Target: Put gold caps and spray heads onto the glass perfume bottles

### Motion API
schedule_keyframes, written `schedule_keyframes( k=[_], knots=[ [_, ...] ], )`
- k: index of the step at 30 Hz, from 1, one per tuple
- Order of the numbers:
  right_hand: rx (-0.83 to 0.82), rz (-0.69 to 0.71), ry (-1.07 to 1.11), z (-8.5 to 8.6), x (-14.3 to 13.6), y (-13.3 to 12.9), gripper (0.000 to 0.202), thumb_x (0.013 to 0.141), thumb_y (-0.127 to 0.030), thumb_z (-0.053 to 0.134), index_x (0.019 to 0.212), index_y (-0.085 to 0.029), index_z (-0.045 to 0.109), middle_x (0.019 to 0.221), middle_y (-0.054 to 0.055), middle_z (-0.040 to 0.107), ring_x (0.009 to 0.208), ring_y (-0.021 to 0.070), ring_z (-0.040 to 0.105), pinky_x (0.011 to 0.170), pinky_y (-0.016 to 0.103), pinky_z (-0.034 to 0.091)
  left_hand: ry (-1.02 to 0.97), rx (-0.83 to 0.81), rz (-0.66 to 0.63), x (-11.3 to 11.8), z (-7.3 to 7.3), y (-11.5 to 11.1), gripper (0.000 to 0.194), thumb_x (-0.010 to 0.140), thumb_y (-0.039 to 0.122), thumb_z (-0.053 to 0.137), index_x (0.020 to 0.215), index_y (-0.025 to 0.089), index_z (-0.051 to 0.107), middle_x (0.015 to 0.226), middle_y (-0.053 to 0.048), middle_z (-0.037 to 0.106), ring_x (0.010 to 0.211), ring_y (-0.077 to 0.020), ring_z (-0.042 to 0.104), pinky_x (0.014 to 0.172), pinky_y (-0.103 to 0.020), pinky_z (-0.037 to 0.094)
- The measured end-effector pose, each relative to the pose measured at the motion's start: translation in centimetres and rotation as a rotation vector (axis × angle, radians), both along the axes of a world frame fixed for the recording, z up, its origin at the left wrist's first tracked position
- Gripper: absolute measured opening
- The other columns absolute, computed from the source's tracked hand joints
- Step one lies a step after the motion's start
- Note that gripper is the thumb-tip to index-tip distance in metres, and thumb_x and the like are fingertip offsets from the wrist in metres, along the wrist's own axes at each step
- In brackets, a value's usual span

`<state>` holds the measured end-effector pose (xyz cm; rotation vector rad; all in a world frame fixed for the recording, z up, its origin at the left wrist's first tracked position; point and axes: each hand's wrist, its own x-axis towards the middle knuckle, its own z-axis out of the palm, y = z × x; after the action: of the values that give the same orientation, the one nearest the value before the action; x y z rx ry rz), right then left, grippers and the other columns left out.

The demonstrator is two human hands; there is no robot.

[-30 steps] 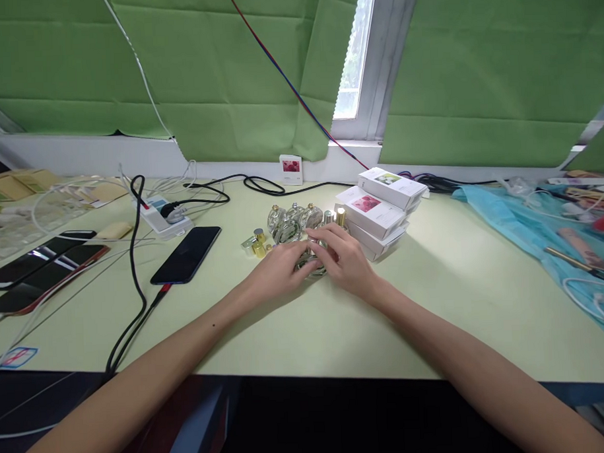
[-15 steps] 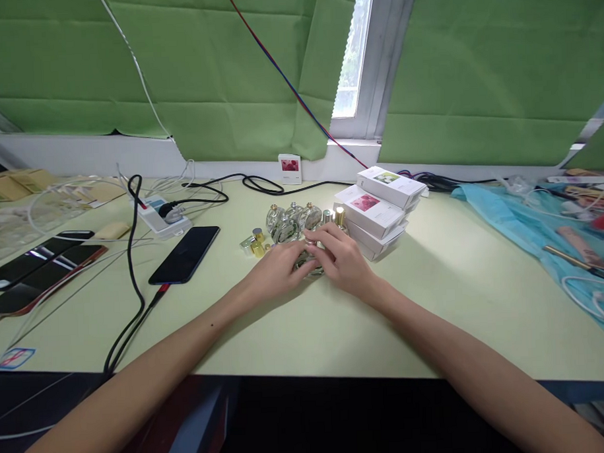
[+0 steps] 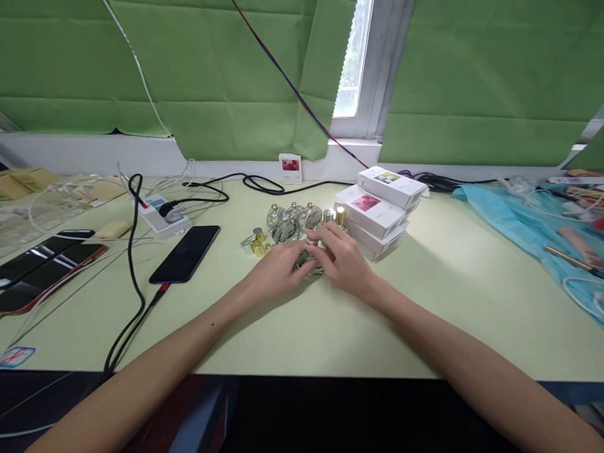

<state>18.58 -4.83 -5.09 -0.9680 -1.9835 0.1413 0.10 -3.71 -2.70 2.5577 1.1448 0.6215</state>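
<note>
A round clear-glass perfume bottle (image 3: pixel 315 272) stands on the table between my hands, partly covered by fingers. My left hand (image 3: pixel 277 265) is closed around its left side. From the right, my right hand (image 3: pixel 347 259) pinches at the bottle's pinkish top, fingers bent over it. Just behind are several similar glass bottles (image 3: pixel 285 228) with gold or silver necks. Loose gold and silver caps (image 3: pixel 257 246) lie left of them. A gold-capped bottle (image 3: pixel 340 216) is partly hidden behind my right hand.
White boxes (image 3: pixel 371 209) are stacked right of the bottles. A black phone (image 3: pixel 185 255) on a cable and a power strip (image 3: pixel 159 218) lie to the left. Blue sheeting (image 3: pixel 504 213) with clutter covers the right end. A small white box (image 3: pixel 291 169) stands at the back.
</note>
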Motion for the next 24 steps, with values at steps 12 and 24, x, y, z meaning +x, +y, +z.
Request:
schedule_keyframes(
  k=[12, 24],
  knots=[
    [0.108, 0.029, 0.091, -0.39, -0.17, 0.30, 0.005, 0.104, -0.026, 0.054, 0.102, -0.023, 0.057, 0.096, 0.005, 0.061, 0.072, 0.0158, 0.060, 0.064, 0.029, 0.048, -0.030, 0.030, -0.033, -0.06, -0.32, 0.27, 0.023, 0.098, 0.033, 0.048, 0.086, 0.018, 0.062, 0.080, -0.004, 0.067, 0.068, -0.0182, 0.057, 0.065, -0.031, 0.040],
    [0.145, 0.049, 0.121, -0.43, -0.35, -0.15, 0.013, 0.104, -0.023, 0.054, 0.116, -0.022, 0.059, 0.103, 0.007, 0.064, 0.077, 0.0167, 0.062, 0.072, 0.032, 0.053, -0.043, 0.025, -0.046, -0.05, -0.14, 0.08, 0.021, 0.098, 0.030, 0.047, 0.088, 0.018, 0.061, 0.082, -0.004, 0.066, 0.069, -0.0183, 0.056, 0.066, -0.031, 0.040]
  ],
)
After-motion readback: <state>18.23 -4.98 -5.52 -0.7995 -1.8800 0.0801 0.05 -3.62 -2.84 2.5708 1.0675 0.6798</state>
